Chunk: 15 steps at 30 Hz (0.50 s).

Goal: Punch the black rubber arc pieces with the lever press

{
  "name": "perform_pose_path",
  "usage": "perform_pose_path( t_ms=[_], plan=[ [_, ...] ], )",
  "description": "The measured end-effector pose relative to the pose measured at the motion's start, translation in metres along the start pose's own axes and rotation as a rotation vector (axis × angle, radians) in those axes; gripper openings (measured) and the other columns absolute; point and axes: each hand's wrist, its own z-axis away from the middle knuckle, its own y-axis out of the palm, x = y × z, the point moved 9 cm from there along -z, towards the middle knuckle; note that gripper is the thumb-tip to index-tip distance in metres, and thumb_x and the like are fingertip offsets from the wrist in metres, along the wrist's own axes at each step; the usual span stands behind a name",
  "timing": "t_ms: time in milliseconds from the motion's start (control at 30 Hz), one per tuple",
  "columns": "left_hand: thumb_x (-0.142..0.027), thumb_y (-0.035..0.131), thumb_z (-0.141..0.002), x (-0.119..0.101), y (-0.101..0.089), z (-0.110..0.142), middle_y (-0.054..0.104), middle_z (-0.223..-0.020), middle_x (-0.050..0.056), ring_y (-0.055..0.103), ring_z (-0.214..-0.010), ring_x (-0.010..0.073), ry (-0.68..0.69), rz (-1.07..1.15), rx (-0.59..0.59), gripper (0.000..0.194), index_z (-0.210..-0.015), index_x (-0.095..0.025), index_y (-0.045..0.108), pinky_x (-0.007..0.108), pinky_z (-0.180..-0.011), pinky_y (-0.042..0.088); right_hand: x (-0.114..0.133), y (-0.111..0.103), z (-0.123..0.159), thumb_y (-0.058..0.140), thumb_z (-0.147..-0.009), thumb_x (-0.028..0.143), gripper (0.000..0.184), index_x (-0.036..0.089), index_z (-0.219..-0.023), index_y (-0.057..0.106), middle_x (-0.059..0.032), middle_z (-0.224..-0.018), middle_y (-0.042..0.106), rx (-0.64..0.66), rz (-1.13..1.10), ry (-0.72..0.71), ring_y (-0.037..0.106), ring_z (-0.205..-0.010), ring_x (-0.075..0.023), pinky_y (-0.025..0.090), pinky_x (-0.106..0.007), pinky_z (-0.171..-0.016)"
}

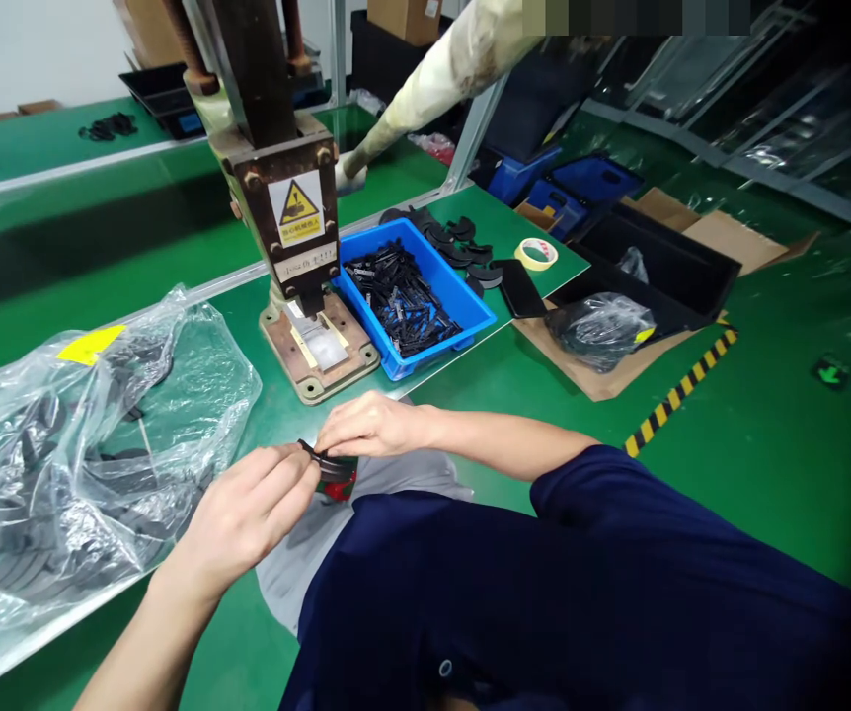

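A curved black plastic part point(337, 468) is held between both hands near the bench's front edge, above my lap. My left hand point(252, 499) grips its left end, fingers closed round it. My right hand point(366, 425) pinches the part from above, and its fingertips cover some of it. Just beyond the hands stands a hand press point(288, 197) with a metal plate point(326, 341) on its base. To the press's right, a blue bin point(470, 321) holds many small black plastic pieces point(400, 301).
A clear plastic bag point(195, 395) of black parts covers the bench at left. Curved black parts point(462, 252), a tape roll point(536, 254) and a black phone-like slab point(520, 289) lie right of the bin. Cardboard and a black crate point(699, 272) stand on the floor at right.
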Motion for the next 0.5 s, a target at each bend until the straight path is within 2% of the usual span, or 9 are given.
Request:
perform_pose_path(
  t_ms=[100, 167, 233, 300, 400, 433, 500],
  plan=[
    [-0.008, 0.051, -0.095, 0.008, 0.002, 0.014, 0.071, -0.106, 0.012, 0.066, -0.107, 0.0225, -0.061, 0.036, -0.047, 0.025, -0.117, -0.014, 0.061, 0.037, -0.091, 0.058, -0.013, -0.006, -0.001, 0.057, -0.095, 0.035, 0.030, 0.014, -0.110, 0.072, -0.0104, -0.109, 0.076, -0.024, -0.084, 0.095, 0.071, -0.099, -0.0151, 0.056, -0.026, -0.091],
    [-0.008, 0.053, -0.094, 0.024, 0.001, 0.028, 0.071, -0.107, 0.011, 0.068, -0.103, 0.0197, -0.194, 0.052, -0.100, 0.025, -0.116, -0.016, 0.062, 0.033, -0.091, 0.057, -0.029, -0.009, 0.002, 0.062, -0.092, 0.037, 0.033, 0.017, -0.116, 0.071, -0.0093, -0.116, 0.074, -0.063, -0.131, 0.248, 0.070, -0.105, -0.0168, 0.054, -0.029, -0.095],
    [-0.012, 0.058, -0.093, 0.051, -0.003, 0.047, 0.073, -0.102, 0.008, 0.070, -0.095, 0.0169, -0.422, 0.045, -0.164, 0.018, -0.108, -0.018, 0.066, 0.028, -0.087, 0.056, -0.043, -0.009, 0.010, 0.062, -0.092, 0.039, 0.035, 0.018, -0.118, 0.070, -0.0095, -0.120, 0.073, -0.105, -0.154, 0.394, 0.068, -0.109, -0.0188, 0.052, -0.033, -0.099],
    [-0.021, 0.063, -0.090, 0.088, -0.011, 0.078, 0.073, -0.091, 0.004, 0.070, -0.083, 0.0152, -0.730, 0.027, -0.249, 0.007, -0.095, -0.019, 0.068, 0.025, -0.078, 0.057, -0.050, -0.002, 0.019, 0.057, -0.094, 0.040, 0.034, 0.017, -0.114, 0.071, -0.0105, -0.113, 0.075, -0.093, -0.163, 0.454, 0.070, -0.102, -0.0194, 0.054, -0.034, -0.093],
    [-0.033, 0.068, -0.084, 0.143, -0.029, 0.142, 0.069, -0.075, 0.001, 0.067, -0.066, 0.0139, -1.202, 0.007, -0.399, 0.016, -0.086, -0.018, 0.067, 0.023, -0.063, 0.055, -0.060, 0.018, 0.033, 0.056, -0.094, 0.043, 0.033, 0.017, -0.103, 0.075, -0.0085, -0.097, 0.078, -0.010, -0.201, 0.529, 0.072, -0.088, -0.0183, 0.055, -0.031, -0.082],
    [-0.035, 0.069, -0.083, 0.159, -0.036, 0.162, 0.068, -0.072, 0.000, 0.066, -0.064, 0.0138, -1.318, -0.002, -0.451, 0.019, -0.088, -0.017, 0.067, 0.023, -0.061, 0.055, -0.062, 0.025, 0.036, 0.056, -0.094, 0.044, 0.034, 0.018, -0.101, 0.075, -0.0079, -0.095, 0.078, 0.021, -0.216, 0.549, 0.072, -0.086, -0.0182, 0.055, -0.030, -0.079],
    [-0.036, 0.069, -0.081, 0.188, -0.052, 0.195, 0.067, -0.070, 0.000, 0.066, -0.063, 0.0140, -1.467, -0.014, -0.552, 0.022, -0.090, -0.016, 0.067, 0.024, -0.061, 0.056, -0.064, 0.039, 0.042, 0.056, -0.093, 0.045, 0.034, 0.018, -0.099, 0.076, -0.0076, -0.093, 0.078, 0.075, -0.243, 0.587, 0.072, -0.085, -0.0182, 0.054, -0.029, -0.076]
  ],
)
